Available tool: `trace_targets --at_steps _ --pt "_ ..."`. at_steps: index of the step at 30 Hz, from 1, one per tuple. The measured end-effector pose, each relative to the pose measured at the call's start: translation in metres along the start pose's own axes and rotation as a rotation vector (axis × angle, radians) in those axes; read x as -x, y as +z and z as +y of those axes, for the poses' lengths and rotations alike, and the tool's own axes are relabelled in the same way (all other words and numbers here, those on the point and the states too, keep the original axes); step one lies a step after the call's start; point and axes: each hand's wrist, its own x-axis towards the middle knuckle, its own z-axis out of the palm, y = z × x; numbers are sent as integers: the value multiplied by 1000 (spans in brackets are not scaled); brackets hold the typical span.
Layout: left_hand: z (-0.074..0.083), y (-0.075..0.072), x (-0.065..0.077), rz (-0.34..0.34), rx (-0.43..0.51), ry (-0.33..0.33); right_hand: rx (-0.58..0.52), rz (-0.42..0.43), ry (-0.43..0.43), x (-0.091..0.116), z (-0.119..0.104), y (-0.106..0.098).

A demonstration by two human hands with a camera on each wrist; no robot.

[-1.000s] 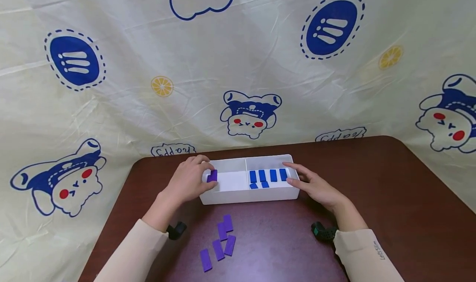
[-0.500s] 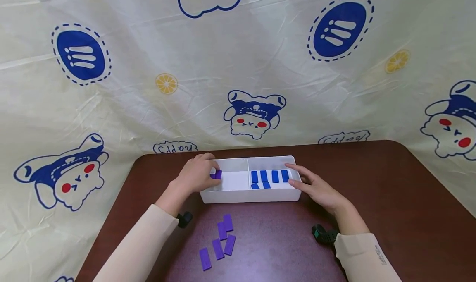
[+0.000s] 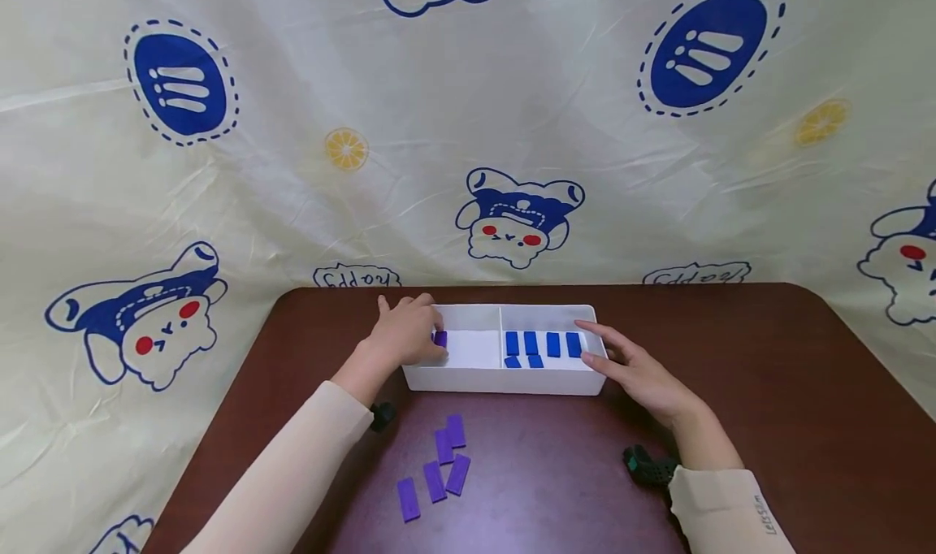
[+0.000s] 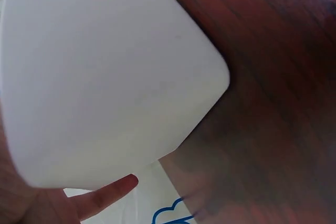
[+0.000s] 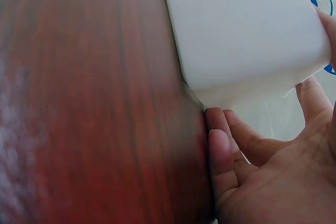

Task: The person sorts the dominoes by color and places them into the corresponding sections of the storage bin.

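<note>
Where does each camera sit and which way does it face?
Head: worn on the head, facing forward and down at the white box; left hand and right hand show.
Left wrist: worn there, facing the box's outside; part of that hand shows.
Right wrist: worn there, facing the box's opposite end; that hand shows too.
Shared: both wrist views show box and table.

Wears a cream left sleeve [image 3: 285, 473], a cream right sleeve [image 3: 720, 505] with dark lettering [image 3: 764, 514], a black left wristband [image 3: 382, 417] and a green-marked black right wristband [image 3: 647, 467].
</note>
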Motion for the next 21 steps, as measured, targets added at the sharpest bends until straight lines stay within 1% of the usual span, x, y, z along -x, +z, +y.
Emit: trace_targets --at_steps 6,10,14,18,21 --pt "-5 4 -3 0 -35 -12 3 -10 4 -3 -4 1" --pt "-6 8 -5 -3 4 -24 4 -18 0 -3 -6 1" --pt "-5 14 -8 -10 52 -34 10 -28 2 -2 -4 0" --pt "-5 17 -10 -5 63 -32 25 -26 7 -3 -3 -3" --pt "-7 20 -8 -7 65 -36 34 -30 8 -4 -2 0"
